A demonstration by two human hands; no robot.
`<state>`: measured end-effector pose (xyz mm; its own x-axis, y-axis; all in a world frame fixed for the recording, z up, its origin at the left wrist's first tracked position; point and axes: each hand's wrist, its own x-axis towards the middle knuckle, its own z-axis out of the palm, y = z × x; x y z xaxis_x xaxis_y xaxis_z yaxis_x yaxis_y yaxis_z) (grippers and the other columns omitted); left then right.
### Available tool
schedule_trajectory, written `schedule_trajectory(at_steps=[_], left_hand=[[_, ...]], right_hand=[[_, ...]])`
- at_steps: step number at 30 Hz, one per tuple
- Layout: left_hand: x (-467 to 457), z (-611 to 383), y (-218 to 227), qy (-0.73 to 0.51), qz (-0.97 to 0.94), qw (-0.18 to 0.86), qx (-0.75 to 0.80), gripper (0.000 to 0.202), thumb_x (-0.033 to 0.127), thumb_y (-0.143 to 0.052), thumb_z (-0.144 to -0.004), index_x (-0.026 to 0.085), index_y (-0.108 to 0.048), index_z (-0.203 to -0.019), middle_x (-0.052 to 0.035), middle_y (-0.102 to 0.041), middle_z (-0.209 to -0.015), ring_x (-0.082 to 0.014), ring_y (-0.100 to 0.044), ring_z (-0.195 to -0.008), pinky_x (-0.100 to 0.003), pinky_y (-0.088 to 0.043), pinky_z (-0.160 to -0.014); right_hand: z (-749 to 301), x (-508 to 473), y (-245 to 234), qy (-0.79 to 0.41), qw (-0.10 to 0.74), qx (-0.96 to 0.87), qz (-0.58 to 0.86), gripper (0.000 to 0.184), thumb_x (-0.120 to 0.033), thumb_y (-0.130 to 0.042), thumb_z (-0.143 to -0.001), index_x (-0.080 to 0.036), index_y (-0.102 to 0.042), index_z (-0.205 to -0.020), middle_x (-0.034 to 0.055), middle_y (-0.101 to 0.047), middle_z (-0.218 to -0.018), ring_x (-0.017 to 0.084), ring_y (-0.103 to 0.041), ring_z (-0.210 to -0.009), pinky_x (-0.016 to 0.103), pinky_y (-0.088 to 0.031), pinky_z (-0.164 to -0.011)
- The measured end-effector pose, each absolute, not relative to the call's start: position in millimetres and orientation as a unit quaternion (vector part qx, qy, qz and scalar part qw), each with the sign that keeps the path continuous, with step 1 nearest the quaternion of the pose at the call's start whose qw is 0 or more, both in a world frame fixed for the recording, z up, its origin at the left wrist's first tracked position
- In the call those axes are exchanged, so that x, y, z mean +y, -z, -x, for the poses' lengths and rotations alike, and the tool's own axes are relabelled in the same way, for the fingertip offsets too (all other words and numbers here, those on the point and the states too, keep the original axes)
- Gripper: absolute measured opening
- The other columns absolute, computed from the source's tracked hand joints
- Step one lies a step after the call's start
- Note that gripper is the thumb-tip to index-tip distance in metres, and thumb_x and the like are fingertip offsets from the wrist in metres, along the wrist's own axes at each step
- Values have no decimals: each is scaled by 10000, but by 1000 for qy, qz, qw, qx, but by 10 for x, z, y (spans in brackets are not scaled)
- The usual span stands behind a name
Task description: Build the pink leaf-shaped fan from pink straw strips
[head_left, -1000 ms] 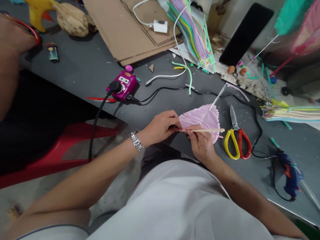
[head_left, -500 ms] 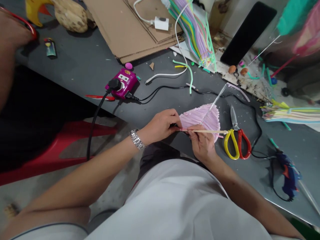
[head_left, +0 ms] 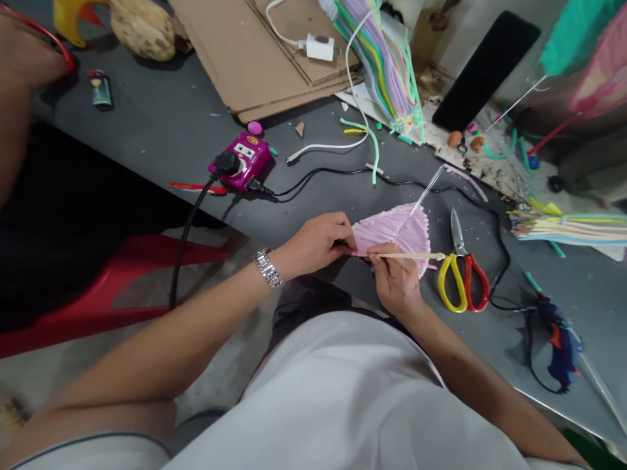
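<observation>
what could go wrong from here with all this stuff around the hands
The stick in the right hand reaches toward the scissors, so its far end might catch on their yellow handle. The black cable hanging from the purple power block past the table edge could get snagged and drag the block. The blue glue gun lies near the edge and might be knocked off.

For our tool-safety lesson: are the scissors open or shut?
Shut: the scissors show their blades together, tapering to a single tip.
</observation>
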<state>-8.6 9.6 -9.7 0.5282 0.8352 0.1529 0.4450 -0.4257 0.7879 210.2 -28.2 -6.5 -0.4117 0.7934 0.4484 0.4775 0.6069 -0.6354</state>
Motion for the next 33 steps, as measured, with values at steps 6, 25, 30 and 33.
schedule_trajectory(at_steps=[6, 25, 30, 33], left_hand=[[78, 56, 78, -267, -795, 349, 417, 124, 61, -709, -859, 177, -750, -873, -38, -664, -940, -162, -656, -877, -267, -494, -796], [124, 17, 19, -236, -792, 357, 435, 92, 94, -750, -845, 184, -763, -860, -29, -675, -919, -154, -661, -833, -257, -489, -754], [129, 9, 22, -233, -793, 355, 438, 92, 95, -760, -833, 184, -763, -854, -27, -677, -915, -157, -661, -835, -258, -484, -752], [127, 5, 14, -231, -791, 355, 441, 90, 92, -765, -828, 180, -763, -847, -30, -679, -916, -161, -664, -842, -261, -487, -755]], right_hand=[[-2114, -274, 103, -202, 387, -811, 389, 180, -154, -471, -1045, -228, -631, -1081, 72, -714, -887, 207, -674, -733, 362, -542, -654], [-2055, -265, 107, -223, 388, -791, 418, 157, -202, -471, -1065, -221, -625, -1045, 68, -719, -915, 181, -667, -745, 341, -530, -674], [-2044, -245, 55, -217, 377, -799, 415, 167, -180, -477, -1057, -215, -631, -1002, 65, -720, -896, 184, -669, -754, 335, -518, -676], [-2041, -234, 44, -217, 371, -803, 413, 175, -169, -477, -1056, -210, -631, -980, 67, -720, -895, 185, -670, -770, 332, -516, -690]])
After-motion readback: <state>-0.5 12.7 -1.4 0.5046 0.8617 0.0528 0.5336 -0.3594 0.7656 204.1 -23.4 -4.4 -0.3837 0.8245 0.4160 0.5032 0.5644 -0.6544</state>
